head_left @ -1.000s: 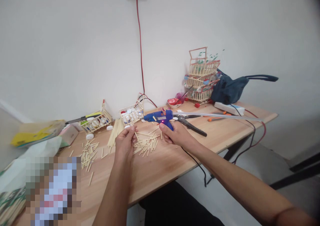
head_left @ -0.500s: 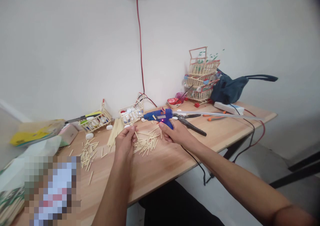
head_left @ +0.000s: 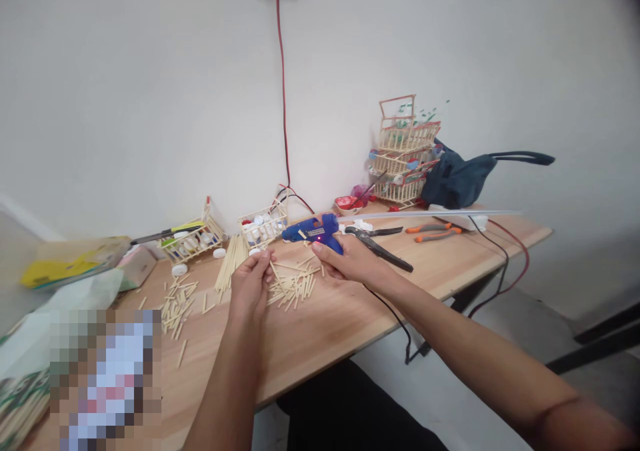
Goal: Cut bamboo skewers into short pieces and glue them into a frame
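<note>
My right hand is wrapped round the grip of a blue hot glue gun, its nozzle pointing left and a small red light glowing on its side. A long clear glue stick runs out of its back. My left hand pinches a thin wooden stick just below and left of the nozzle. Beneath and between the hands lies a pile of short cut wooden sticks. Longer sticks lie in a bundle behind my left hand.
Two small stick-built carts with bottle caps stand along the wall. Stacked stick carts and a dark bag are at the back right. Black-handled cutters, orange pliers and a white power strip lie nearby. More cut sticks lie left.
My right hand has shifted the glue gun slightly left, and the back end of the glue stick has swung up. My left hand has stayed almost in place.
</note>
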Available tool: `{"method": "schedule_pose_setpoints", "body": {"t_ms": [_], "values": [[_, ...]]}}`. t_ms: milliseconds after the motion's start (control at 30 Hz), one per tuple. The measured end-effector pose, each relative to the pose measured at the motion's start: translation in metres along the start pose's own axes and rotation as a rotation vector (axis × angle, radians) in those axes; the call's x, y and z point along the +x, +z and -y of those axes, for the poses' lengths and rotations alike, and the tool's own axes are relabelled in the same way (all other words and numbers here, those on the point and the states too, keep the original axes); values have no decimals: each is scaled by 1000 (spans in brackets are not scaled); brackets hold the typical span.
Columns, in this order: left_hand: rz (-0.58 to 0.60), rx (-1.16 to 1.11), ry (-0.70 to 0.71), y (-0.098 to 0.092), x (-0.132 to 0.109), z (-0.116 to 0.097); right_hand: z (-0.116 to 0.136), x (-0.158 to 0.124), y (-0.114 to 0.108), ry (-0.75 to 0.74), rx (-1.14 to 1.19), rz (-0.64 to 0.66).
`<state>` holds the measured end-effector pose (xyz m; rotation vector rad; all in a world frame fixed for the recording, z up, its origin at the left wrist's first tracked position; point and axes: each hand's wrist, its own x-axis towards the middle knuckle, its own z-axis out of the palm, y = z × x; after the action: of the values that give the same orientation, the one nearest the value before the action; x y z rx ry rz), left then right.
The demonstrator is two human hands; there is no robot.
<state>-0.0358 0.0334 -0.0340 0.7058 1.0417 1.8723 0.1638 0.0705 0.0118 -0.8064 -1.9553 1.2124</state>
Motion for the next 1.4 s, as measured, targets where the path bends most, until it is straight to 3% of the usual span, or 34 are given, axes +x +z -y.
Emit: {"method": "schedule_pose_setpoints", "body": {"t_ms": [233, 467, 633, 767, 900, 967, 1067, 1200, 1400], "values": [[28, -80, -62, -4, 2, -2, -2, -3, -8, -52, -125, -21], [44, -100, -84, -2, 1, -4, -5, 5, -23, -107, -253, -248], [76, -103, -97, -1, 0, -6, -10, 7, -56, -191, -557, -430], [46, -104, -99, 0, -1, -8, -28, 1, -103, -226, -940, -487], [27, -95, -91, 1, 0, -12, -53, -19, -160, -62, -1200, -465], [28, -93, -91, 1, 0, -13, -67, -33, -185, 41, -1305, -403], [15, -92, -85, 0, 1, -14, -85, -55, -212, 78, -1381, -260], [11, -81, -82, -1, 1, -16, -101, -69, -229, 150, -1405, -165], [-37, -66, -70, -1, 0, -23, -115, -59, -238, 193, -1425, -155]]}}
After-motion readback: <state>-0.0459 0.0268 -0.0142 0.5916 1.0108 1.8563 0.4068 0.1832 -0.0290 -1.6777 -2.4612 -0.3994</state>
